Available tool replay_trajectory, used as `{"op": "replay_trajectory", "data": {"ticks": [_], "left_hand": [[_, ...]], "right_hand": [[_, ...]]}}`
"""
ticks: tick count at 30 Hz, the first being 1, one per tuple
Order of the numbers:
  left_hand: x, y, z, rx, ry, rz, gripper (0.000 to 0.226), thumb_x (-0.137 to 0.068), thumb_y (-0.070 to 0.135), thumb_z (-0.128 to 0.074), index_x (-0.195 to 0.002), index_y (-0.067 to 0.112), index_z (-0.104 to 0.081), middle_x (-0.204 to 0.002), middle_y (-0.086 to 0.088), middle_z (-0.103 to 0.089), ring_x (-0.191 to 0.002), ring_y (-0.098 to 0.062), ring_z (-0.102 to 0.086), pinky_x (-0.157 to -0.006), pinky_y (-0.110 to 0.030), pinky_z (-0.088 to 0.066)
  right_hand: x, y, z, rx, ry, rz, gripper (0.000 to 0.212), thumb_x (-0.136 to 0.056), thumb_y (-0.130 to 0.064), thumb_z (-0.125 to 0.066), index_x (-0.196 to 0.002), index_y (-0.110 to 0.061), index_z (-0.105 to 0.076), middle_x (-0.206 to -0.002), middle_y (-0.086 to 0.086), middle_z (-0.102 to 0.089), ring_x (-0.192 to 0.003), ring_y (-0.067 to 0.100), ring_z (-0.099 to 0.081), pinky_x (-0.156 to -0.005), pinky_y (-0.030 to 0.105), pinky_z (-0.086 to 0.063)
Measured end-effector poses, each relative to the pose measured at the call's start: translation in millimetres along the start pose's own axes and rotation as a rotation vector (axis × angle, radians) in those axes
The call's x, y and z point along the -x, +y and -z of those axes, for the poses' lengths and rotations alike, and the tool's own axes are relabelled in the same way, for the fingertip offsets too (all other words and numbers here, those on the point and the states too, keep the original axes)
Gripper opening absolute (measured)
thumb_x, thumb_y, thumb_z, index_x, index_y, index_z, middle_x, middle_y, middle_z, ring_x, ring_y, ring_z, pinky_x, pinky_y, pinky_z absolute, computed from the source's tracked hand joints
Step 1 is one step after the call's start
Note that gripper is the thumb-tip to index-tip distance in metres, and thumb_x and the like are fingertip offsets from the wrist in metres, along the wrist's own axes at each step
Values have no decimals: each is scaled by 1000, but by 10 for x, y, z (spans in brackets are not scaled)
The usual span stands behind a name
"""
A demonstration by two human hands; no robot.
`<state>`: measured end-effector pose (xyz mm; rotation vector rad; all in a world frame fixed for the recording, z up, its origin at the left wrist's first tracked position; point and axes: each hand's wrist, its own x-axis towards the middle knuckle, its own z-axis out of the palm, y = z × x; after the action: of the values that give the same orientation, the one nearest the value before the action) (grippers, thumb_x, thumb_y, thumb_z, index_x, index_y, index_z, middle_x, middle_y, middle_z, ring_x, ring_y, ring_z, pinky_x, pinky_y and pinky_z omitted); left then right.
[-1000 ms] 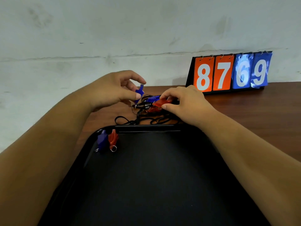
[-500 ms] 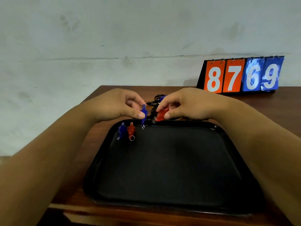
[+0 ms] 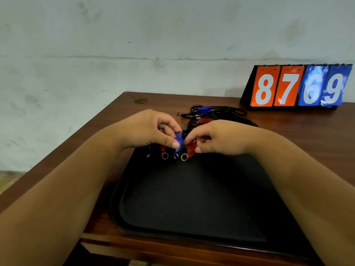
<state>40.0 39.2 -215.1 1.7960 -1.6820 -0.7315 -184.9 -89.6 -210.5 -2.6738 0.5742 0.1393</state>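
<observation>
Both hands have come from the pile (image 3: 221,114) behind the tray (image 3: 114,200) to its far-left corner. The left hand (image 3: 149,131) pinches a blue whistle (image 3: 178,142) between its fingers, and the right hand (image 3: 217,139) pinches a red whistle (image 3: 190,151). Both are nearly set beside two whistles (image 3: 163,149) already there, so the row looks to be growing.

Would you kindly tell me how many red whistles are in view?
3 red whistles: one lying on the tray, one pinched by the right hand, one in the cord pile behind; others may hide there.
</observation>
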Motion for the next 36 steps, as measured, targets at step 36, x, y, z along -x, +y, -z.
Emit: {"op": "replay_trajectory", "data": {"ticks": [36], "left_hand": [[-20, -55, -18, -241, 39, -6, 27, -82, 47, -90, -108, 51, -82, -104, 16, -65, -99, 0, -63, -86, -27, -47]], "right_hand": [[-98, 105, -213, -192, 314, -36, 17, -104, -34, -71, -120, -36, -75, -88, -17, -74, -81, -2, -72, -66, 7, -50]]}}
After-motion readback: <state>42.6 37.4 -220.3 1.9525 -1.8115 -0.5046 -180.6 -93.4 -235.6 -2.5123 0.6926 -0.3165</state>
